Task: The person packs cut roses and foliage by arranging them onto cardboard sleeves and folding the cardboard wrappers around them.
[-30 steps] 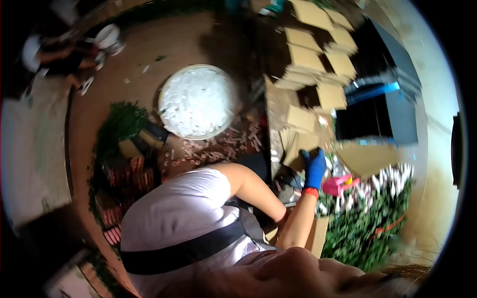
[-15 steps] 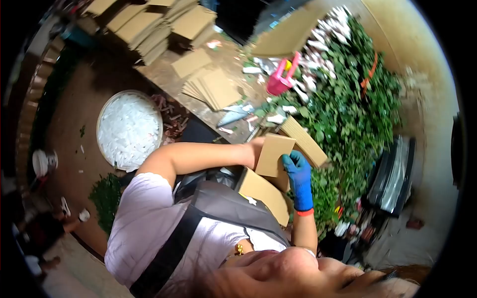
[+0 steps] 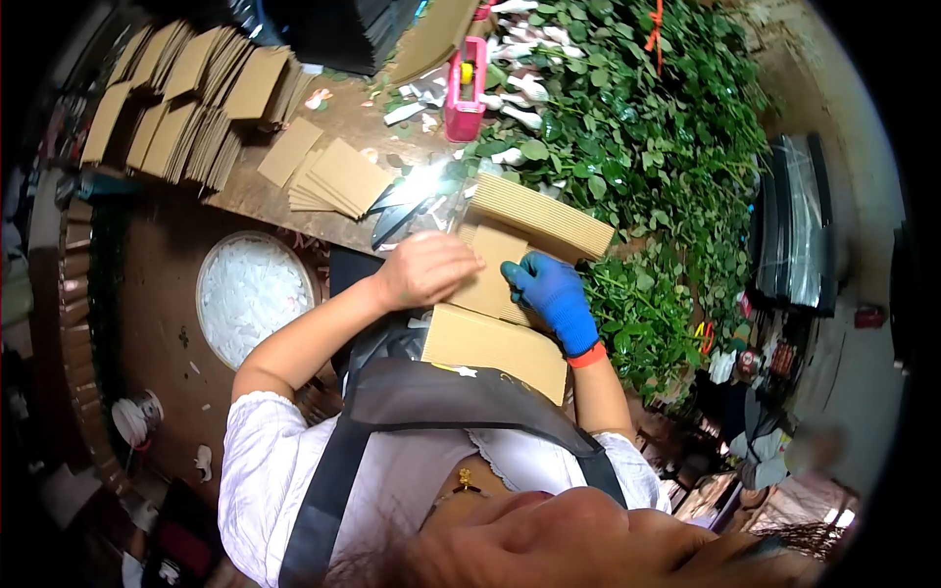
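Left hand (image 3: 426, 269), bare, fingers loosely bent at the left edge of a flat brown cardboard panel (image 3: 498, 245); whether it grips cannot be told. Right hand (image 3: 551, 294), in a blue knit glove with orange cuff, fingertips curled at the panel's right edge; a firm pinch cannot be confirmed. Panel lies between the hands, in front of the body. Beyond it: ribbed tan corrugated cardboard strip (image 3: 539, 218), slanting. Nearer the dark apron (image 3: 461, 397): smooth tan cardboard sheet (image 3: 495, 343).

Step in hand, by judgement: setting the panel in position. Next move seems to call for both hands to keep its edges square with the strip.

Farther out: fanned brown cardboard pieces (image 3: 343, 176) on a wooden table (image 3: 358, 110); pink plastic holder (image 3: 465, 116); heaped green leafy stems (image 3: 613, 118); stacked brown cardboard pieces (image 3: 186, 83), table's far left.
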